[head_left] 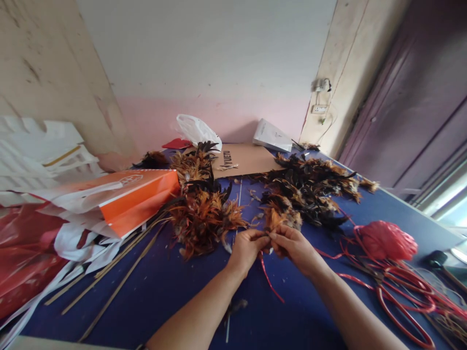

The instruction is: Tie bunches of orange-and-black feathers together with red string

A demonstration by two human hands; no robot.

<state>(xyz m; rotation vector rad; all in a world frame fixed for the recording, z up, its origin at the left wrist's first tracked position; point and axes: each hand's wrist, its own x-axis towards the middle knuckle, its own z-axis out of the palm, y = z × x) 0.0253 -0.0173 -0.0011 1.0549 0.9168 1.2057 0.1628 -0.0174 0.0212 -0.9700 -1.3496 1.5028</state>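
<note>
Just beyond the left hand [248, 249] and right hand [292, 245], a feather bunch [276, 218] is pinched at its near end by both. Probably light, soft and easily crushed, it is best gripped by the quills.

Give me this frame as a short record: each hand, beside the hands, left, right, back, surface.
left hand: closed in a pinch
right hand: closed in a pinch, meeting the left; exact grip too small to tell
beside hands: brown feather tuft; red string hanging below
left: feather bunch, thin sticks, orange-and-white bag
right: dark feather pile, red plastic bundle, red-handled scissors
back: cardboard sheet, white box, white plastic bag
surface: blue tabletop
</note>
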